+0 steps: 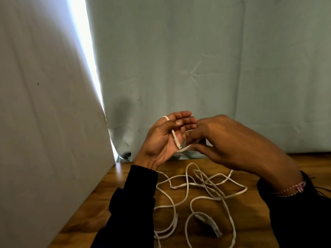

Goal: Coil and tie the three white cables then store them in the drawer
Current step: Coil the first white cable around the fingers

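Right hand (231,140) fingers (194,138) are curling in and pinching the white cable (186,148); left hand (166,138) is lying palm-up, fingers nearly straight, plug end (176,139) draped across the palm and looping behind the index finger. The remaining cable (197,192) is sprawling tangled on the bench (93,212) below (drawer not in view). Risk, as judged: with the left fingers not gripping, the first loop could be slipping off; crossings below may be snagging into knots.
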`<state>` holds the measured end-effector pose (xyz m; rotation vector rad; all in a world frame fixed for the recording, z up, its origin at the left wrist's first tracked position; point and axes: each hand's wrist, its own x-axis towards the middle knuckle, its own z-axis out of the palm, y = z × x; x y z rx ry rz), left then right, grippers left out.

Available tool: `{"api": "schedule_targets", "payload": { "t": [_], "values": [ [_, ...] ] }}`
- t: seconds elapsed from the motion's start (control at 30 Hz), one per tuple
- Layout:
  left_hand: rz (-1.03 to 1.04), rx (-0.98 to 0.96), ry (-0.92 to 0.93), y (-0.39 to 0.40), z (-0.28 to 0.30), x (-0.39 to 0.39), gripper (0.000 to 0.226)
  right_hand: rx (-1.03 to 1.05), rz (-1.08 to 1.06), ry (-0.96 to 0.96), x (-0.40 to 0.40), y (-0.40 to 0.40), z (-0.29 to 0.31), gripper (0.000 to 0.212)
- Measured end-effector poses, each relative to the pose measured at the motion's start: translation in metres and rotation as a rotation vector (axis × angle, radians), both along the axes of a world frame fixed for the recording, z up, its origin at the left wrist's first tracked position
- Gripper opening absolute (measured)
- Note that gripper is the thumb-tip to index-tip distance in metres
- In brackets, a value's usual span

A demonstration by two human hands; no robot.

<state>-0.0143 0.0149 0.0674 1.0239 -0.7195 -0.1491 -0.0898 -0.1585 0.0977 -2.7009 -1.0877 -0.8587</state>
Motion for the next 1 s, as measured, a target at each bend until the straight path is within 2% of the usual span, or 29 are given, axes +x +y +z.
{"api": "schedule_targets", "payload": {
  "t": [0.07,0.2,0.33,0.4,0.57,0.63,0.77,0.83,0.93,1.0],
  "values": [
    [-0.035,0.035,-0.026,-0.002,-0.001,-0.002,0.035,0.068,0.036,-0.087,0.006,-0.003,-0.001,0.018],
    [-0.04,0.228,-0.08,-0.001,-0.003,-0.008,0.03,0.178,0.129,-0.143,0.017,-0.007,0.0,0.019],
    [-0.228,0.328,-0.044,-0.004,-0.002,-0.005,0.064,0.275,0.197,-0.239,0.031,-0.014,0.0,0.019],
    [-0.274,0.349,-0.02,-0.004,-0.002,-0.003,0.072,0.33,0.201,-0.296,0.039,-0.018,-0.003,0.019],
    [-0.26,0.301,-0.071,-0.002,0.001,-0.012,0.044,0.428,0.205,-0.381,0.06,-0.015,-0.015,0.033],
    [-0.28,0.271,-0.092,-0.004,0.001,-0.017,0.039,0.462,0.247,-0.316,0.063,-0.012,-0.02,0.038],
    [-0.422,0.156,-0.082,-0.006,0.002,-0.02,0.04,0.544,0.306,-0.001,0.062,-0.001,-0.026,0.054],
    [-0.542,0.098,-0.086,-0.007,0.002,-0.019,0.056,0.439,0.212,0.059,0.061,0.004,-0.029,0.053],
    [-0.737,0.005,-0.013,-0.01,0.004,-0.017,0.069,0.173,0.056,0.201,0.054,0.011,-0.032,0.061],
    [-0.8,-0.051,0.022,-0.009,0.004,-0.014,0.073,0.153,-0.002,0.33,0.049,0.013,-0.033,0.054]
  ]
}}
